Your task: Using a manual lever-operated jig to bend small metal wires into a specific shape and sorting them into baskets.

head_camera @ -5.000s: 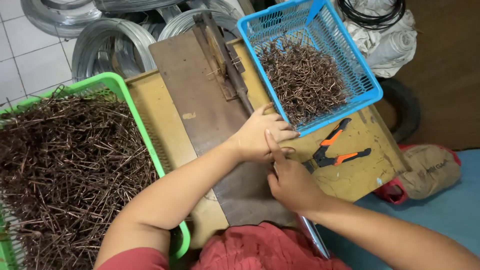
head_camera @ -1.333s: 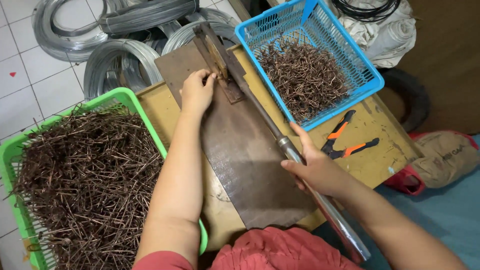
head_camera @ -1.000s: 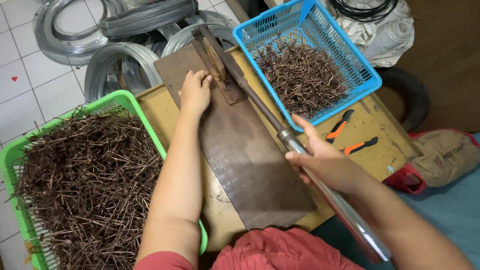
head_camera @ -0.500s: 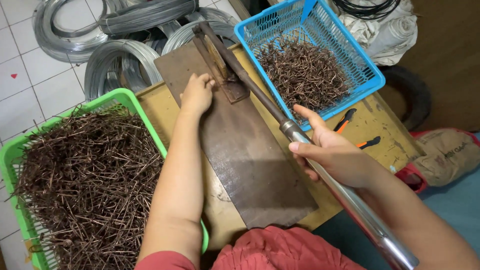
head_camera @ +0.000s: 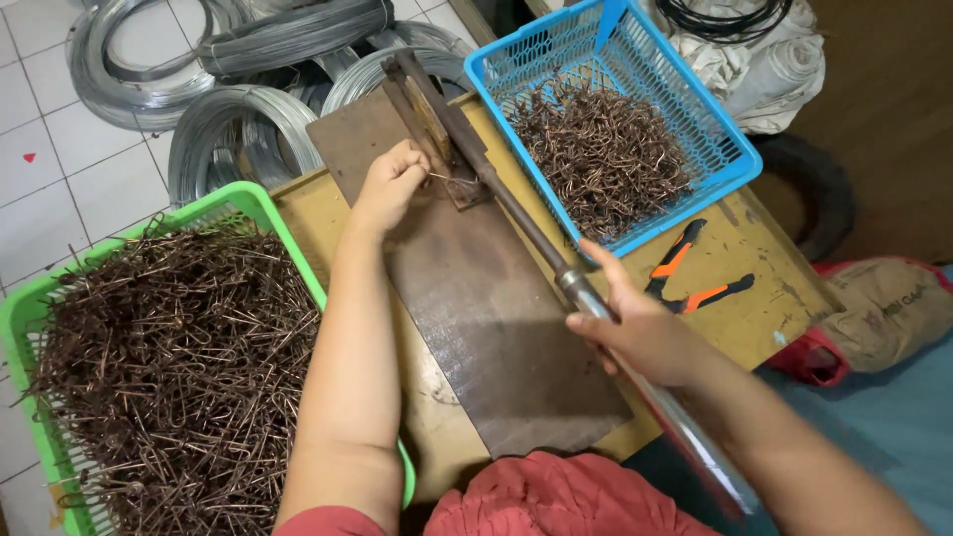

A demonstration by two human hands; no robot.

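Fingers of the left hand (head_camera: 389, 184) are pressed together, pinching a thin piece of wire (head_camera: 449, 180) and holding it against the small jig (head_camera: 437, 129) at the far end of the dark metal plate (head_camera: 486, 308), probably so that it stays put under the tool. The right hand (head_camera: 635, 333) is wrapped around the long metal lever (head_camera: 556, 268), fingers curled shut on the shaft well back from the pivot, which would give more leverage. A green basket (head_camera: 263, 203) heaped with bent brown wire pieces sits just beside the left arm, and a blue basket (head_camera: 730, 149) of similar pieces stands on the right, near the lever. Orange-handled pliers (head_camera: 695, 278) lie on the yellow wooden surface (head_camera: 754, 248). Coils of grey wire (head_camera: 228, 60) rest on the white tiled floor (head_camera: 40, 199) beyond.
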